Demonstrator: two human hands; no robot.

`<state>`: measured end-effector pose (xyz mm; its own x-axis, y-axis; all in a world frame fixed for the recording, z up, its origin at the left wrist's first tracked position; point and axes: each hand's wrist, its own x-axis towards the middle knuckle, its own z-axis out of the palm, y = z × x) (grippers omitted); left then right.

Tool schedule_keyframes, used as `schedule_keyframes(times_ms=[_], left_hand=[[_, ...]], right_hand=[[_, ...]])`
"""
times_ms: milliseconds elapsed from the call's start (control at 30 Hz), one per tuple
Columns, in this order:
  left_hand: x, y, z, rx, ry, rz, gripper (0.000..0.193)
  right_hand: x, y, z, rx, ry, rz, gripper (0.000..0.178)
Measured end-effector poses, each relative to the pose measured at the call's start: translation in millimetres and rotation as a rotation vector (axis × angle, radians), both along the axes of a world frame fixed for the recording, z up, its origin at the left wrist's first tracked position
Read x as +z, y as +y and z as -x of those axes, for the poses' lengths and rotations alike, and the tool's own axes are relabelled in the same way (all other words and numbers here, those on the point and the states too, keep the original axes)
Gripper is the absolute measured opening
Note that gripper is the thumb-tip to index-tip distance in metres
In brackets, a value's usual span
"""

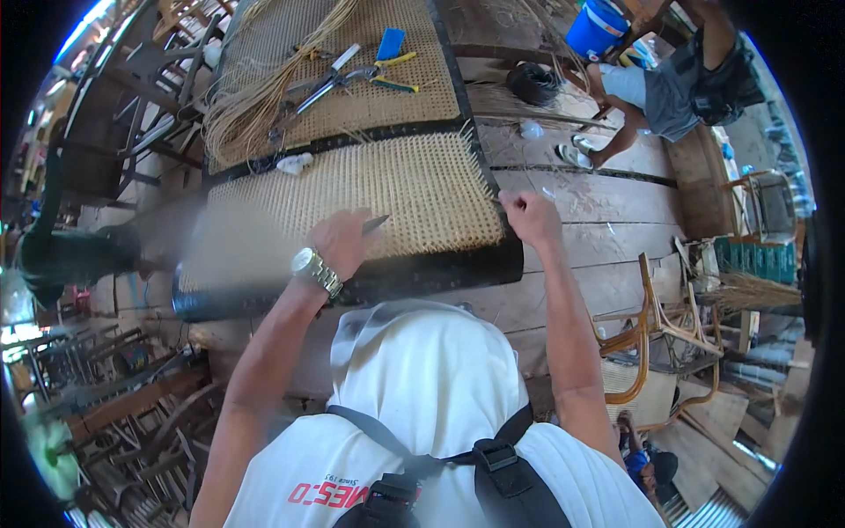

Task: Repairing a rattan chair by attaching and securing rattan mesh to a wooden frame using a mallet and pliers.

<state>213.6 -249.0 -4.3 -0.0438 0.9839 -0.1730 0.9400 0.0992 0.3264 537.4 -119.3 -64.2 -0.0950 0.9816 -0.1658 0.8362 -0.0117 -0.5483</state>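
A pale woven cane panel (422,185) is set in a long black frame (475,264) in front of me, with cut strand ends sticking up along its right side. My left hand (341,244), a metal watch on its wrist, is closed around a small dark pointed tool (376,223) just above the weave. At the frame's right edge my right hand (533,217) is closed, thumb against fingers; whatever it pinches is too small to make out. A white wad (295,164) rests on the frame's crossbar.
Farther up the panel lie loose cane strands (238,119), yellow-handled pliers (396,85) and a blue block (391,44). Another person (673,97) is at the upper right, near a blue bucket (598,28) and a black coil (532,84). Bare chair frames (647,343) stand lower right.
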Motion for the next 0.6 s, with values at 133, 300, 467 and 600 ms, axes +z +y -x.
schedule_keyframes(times_ms=[133,300,467,600], left_hand=[[-5,-16,-16,0.089,0.02,0.0,0.051],[-26,-22,-1,0.157,-0.037,-0.038,0.062],[-43,-38,-17,0.261,-0.003,-0.185,0.064],[-48,-44,-15,0.274,0.007,-0.229,0.063]], right_hand=[[-20,2,-8,0.039,0.113,-0.115,0.05],[-40,-1,-36,-0.034,0.679,0.229,0.04],[-88,-74,-173,-0.287,0.751,0.453,0.024],[-155,-205,-306,-0.298,0.153,0.532,0.051]])
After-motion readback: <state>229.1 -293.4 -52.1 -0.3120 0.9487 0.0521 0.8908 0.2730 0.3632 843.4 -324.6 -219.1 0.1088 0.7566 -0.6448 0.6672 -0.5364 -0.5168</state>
